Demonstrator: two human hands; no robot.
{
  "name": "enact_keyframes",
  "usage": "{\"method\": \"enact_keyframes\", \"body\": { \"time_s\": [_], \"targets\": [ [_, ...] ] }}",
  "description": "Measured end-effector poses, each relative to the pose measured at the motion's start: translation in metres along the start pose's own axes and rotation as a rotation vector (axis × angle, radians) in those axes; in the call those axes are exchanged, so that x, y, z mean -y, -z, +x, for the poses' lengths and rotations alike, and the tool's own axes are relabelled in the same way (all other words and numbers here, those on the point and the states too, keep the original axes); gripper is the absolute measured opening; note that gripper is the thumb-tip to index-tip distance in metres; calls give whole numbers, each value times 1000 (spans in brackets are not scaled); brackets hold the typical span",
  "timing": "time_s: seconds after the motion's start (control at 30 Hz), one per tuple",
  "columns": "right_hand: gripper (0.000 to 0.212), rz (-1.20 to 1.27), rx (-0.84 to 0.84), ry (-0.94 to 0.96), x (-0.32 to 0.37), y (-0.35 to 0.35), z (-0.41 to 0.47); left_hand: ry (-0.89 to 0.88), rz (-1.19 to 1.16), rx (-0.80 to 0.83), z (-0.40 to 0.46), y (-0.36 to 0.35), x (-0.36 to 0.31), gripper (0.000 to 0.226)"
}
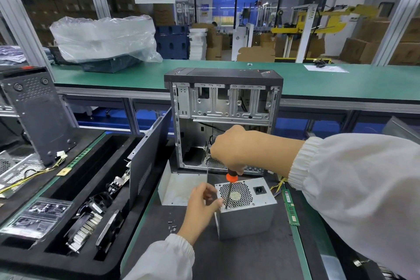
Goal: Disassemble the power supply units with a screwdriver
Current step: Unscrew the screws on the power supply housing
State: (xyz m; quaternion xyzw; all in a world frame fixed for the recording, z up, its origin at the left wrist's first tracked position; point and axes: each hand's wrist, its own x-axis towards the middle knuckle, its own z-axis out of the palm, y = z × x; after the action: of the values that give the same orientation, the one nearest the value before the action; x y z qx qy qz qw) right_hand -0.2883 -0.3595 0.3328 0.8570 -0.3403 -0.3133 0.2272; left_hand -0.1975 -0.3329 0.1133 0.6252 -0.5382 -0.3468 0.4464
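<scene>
So right hand (234, 150) grips the orange-collared screwdriver (229, 188) upright on a corner screw while left hand (202, 207) fingers pinch the grey metal power supply box (246, 218), steadying it.

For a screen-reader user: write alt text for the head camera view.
The right hand drives an orange-handled screwdriver down into a corner of a silver power supply unit, which the left hand steadies. An open computer case stands behind on the dark mat, loose screws lying to the left.
</scene>
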Motion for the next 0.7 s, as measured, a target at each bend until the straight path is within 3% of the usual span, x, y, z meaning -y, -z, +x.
{"method": "enact_keyframes", "body": {
  "time_s": [0.13,0.23,0.43,0.53,0.7],
  "targets": [
    [30,27,-53,-23,-4,2,-3,-125,14,137,-10,7,2,35],
    [28,30,-45,-26,-8,6,-7,-136,49,217,-14,10,3,22],
    [36,77,-16,-40,-14,5,-10,-212,112,185,-8,7,-1,4],
    [35,133,23,-59,-20,-1,-13,-325,291,207,-1,7,-7,9],
    [24,240,61,-100,-34,-22,-16,-594,830,257,15,6,-15,16]
  ]
}}
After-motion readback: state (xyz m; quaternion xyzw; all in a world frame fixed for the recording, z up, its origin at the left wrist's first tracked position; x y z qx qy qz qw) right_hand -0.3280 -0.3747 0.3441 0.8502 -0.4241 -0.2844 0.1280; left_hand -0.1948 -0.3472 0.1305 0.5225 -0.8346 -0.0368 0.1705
